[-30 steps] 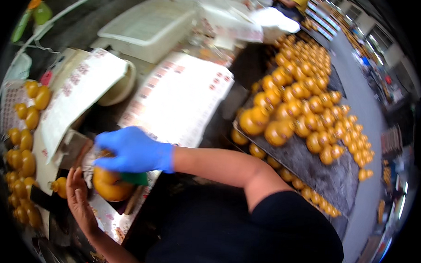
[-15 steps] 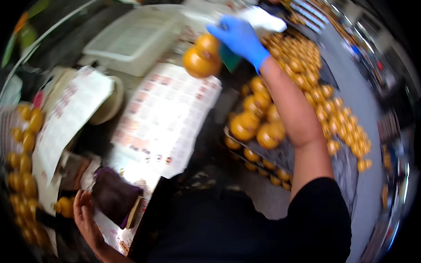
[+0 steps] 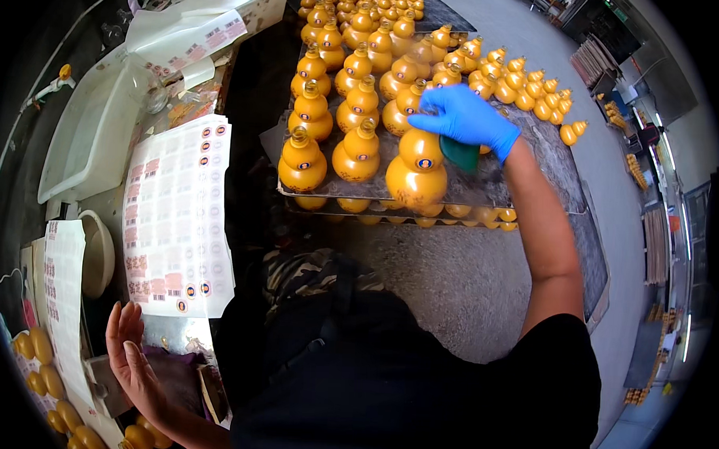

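My right hand (image 3: pixel 464 117), in a blue glove, is closed over the neck of an orange gourd-shaped bottle (image 3: pixel 417 175) with a round sticker on its upper bulb. The bottle stands at the front edge of a clear tray (image 3: pixel 535 195) holding several more such bottles (image 3: pixel 331 121). A green cloth (image 3: pixel 459 154) is tucked under the same palm. My bare left hand (image 3: pixel 131 357) lies flat with the fingers stretched out at the lower left, beside a dark purple pad (image 3: pixel 181 377), and holds nothing.
A sheet of round stickers (image 3: pixel 177 218) lies left of my body, with another strip (image 3: pixel 62 293) further left. Nearby sit a white tub (image 3: pixel 89 132), a pale bowl (image 3: pixel 99 251) and loose gourd bottles (image 3: pixel 41 372). Grey floor (image 3: pixel 452 283) lies below the tray.
My right hand lifted the bottle from the pad at the lower left, carried it up and to the right, and now has it standing on the tray's front edge. The left hand stayed put.
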Action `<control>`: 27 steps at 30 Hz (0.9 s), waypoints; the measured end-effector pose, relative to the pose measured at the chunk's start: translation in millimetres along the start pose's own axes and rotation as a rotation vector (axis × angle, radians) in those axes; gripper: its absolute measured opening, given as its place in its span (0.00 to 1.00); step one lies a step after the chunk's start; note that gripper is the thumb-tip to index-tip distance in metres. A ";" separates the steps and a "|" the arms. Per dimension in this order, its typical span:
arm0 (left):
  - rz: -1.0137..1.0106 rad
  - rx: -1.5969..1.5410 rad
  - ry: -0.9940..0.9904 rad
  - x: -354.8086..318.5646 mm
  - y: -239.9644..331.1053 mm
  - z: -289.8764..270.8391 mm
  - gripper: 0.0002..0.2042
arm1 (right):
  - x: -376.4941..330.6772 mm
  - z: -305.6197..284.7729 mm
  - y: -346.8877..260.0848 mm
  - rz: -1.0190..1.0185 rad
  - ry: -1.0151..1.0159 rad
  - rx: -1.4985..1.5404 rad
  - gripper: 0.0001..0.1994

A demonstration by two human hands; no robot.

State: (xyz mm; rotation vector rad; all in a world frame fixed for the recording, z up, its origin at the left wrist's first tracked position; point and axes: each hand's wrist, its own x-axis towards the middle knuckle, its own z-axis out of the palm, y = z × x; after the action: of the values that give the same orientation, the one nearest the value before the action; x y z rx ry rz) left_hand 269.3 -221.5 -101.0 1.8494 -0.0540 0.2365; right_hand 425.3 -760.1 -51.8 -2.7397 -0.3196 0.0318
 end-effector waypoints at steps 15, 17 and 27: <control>-0.187 -0.026 0.055 -27.9 4.5 -26.5 0.23 | -3.2 119.6 94.5 0.257 0.378 -0.102 0.24; -0.206 0.007 0.126 -47.1 2.5 -45.0 0.23 | 1.7 99.4 56.6 0.202 0.512 -0.146 0.31; -0.110 0.584 0.326 28.7 38.6 -204.1 0.22 | 48.7 205.5 -252.9 -0.211 -0.215 0.924 0.09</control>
State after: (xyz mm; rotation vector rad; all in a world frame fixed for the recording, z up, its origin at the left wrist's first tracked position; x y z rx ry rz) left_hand 263.8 -35.7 -4.2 2.3569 0.3781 0.5141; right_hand 404.3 -445.3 -146.8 -1.7801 -0.4980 0.3300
